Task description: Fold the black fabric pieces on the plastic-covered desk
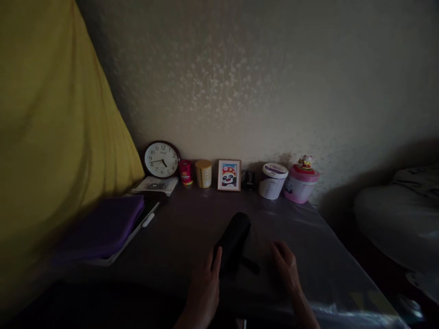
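A black cylindrical pouch-like object (234, 240) with a short strap lies on the dark table (192, 228) in front of me. My left hand (204, 285) rests against its near left end, thumb up along its side, fingers partly hidden in the dim light. My right hand (286, 267) lies on the table just right of the object, knuckles up and fingers curled loosely, not touching it as far as I can see.
Along the wall stand a round clock (161, 159), a red can (185, 172), a yellow can (203, 173), a framed panda picture (229, 175), a white tub (272, 181) and a pink tub (301, 183). A purple pad (106, 226) lies left beside yellow fabric (51, 128). Bedding (401, 214) is at right.
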A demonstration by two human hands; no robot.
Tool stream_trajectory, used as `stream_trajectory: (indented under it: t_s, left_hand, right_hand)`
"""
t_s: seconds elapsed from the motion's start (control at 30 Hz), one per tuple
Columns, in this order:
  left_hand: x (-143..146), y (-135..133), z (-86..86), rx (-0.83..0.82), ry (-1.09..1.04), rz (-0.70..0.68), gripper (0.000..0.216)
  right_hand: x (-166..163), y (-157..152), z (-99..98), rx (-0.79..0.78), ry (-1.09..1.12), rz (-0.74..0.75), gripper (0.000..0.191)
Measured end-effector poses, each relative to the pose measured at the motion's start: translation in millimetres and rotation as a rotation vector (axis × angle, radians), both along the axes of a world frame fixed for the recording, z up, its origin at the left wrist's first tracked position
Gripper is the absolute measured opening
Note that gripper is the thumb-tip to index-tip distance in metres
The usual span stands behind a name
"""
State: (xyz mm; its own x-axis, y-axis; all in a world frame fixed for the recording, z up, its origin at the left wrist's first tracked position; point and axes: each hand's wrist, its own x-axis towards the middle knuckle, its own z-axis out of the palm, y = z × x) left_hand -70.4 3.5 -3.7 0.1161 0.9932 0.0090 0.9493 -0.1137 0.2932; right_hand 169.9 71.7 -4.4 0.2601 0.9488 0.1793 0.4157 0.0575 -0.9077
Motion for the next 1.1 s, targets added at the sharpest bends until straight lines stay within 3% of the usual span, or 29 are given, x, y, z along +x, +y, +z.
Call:
stream_trajectory:
  t_s: [0.3, 0.63, 0.87, 0.97, 1.1]
  left_hand:
    - [-3, -3, 7.5, -0.019, 0.026, 0.078, 0.067]
    - [-34, 19, 4.0, -0.090, -0.343, 0.076, 0.062]
    - [-46, 9, 15.2, 0.002, -0.078, 0.251, 0.056]
    - [-38, 2, 19.7, 0.014, 0.086, 0.237, 0.056]
    - [-27, 4, 14.1, 0.013, 0.191, 0.178, 0.073]
  right_hand:
    - [2, -1, -7.8, -0.021, -0.032, 0.020, 0.037]
    - [4, -1, -9.6, -0.001, -0.025, 0.031, 0.037]
    - [6, 1, -12.8, -0.025, -0.056, 0.056, 0.037]
    - [5, 1, -12.5, -0.011, -0.071, 0.061, 0.036]
    - [4, 0, -10.4, 0.010, -0.079, 0.051, 0.034]
